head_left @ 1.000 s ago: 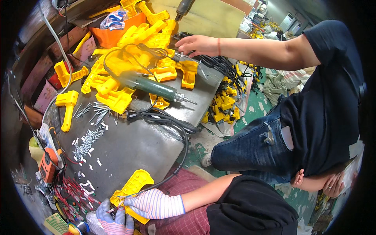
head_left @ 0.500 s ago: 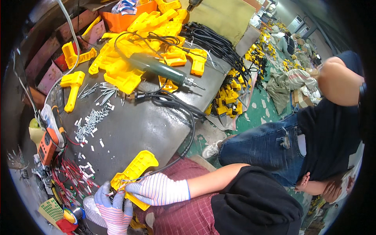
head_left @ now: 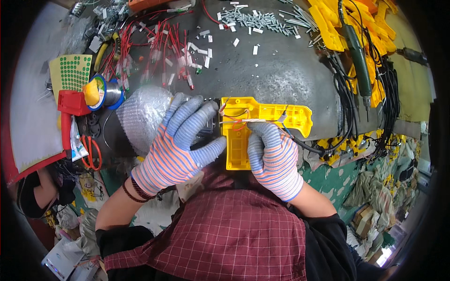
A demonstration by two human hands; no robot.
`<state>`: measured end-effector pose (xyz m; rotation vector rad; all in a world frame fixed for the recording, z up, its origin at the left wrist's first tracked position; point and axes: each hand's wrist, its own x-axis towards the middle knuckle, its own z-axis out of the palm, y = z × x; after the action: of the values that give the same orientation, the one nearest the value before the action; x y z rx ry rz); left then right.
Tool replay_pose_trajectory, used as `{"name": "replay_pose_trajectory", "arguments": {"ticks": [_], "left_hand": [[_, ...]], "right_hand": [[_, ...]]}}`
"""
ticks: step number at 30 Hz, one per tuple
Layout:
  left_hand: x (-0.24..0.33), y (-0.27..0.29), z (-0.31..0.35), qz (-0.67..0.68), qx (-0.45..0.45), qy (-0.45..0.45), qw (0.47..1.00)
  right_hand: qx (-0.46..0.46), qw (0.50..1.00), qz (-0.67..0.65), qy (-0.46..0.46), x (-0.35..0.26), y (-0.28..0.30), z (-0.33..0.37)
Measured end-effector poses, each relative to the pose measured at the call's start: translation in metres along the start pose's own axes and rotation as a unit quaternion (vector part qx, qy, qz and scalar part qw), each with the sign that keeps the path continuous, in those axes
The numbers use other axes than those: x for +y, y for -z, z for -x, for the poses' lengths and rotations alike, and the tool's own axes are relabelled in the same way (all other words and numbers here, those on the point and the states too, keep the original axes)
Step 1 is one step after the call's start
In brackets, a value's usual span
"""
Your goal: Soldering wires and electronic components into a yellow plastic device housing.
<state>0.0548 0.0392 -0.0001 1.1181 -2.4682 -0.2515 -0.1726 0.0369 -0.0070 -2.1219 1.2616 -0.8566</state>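
Note:
A yellow plastic tool-housing half lies open side up at the table's near edge, thin red and white wires inside it. My right hand, in a striped knit glove, has its thumb and forefinger closed at the wires over the housing's lower edge. A black cord runs from there to the right. Also gloved, my left hand has its fingers stretched out and thumb apart, just left of the housing. A dark part shows beside its fingertips; whether they touch it is unclear. Bubble wrap lies under that hand's far side.
Red-wired small parts and loose screws lie across the far table. At right are a dark green electric screwdriver, yellow housings and black cords. A solder spool and red-handled scissors sit left.
The view has swung round to face the table squarely. My left hand has come away from the housing to its left, fingers spreading; my right hand stays at the wires.

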Motion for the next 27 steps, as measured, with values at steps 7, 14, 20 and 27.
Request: {"name": "replay_pose_trajectory", "arguments": {"ticks": [7,14,20,27], "left_hand": [[-0.008,0.011,-0.007,-0.045,-0.016,-0.013,0.999],[-0.004,0.0,-0.015,-0.122,-0.011,-0.02,0.992],[-0.002,-0.008,-0.014,-0.109,0.018,-0.006,0.994],[-0.006,-0.008,-0.019,-0.102,0.014,-0.018,0.995]], "right_hand": [[-0.047,0.981,0.163,0.093,0.0,0.0,-0.001],[-0.073,0.966,0.225,0.103,-0.011,0.005,-0.007],[-0.128,0.959,0.243,0.067,-0.018,0.009,-0.009],[-0.105,0.977,0.179,0.043,-0.016,0.006,-0.007]]}}
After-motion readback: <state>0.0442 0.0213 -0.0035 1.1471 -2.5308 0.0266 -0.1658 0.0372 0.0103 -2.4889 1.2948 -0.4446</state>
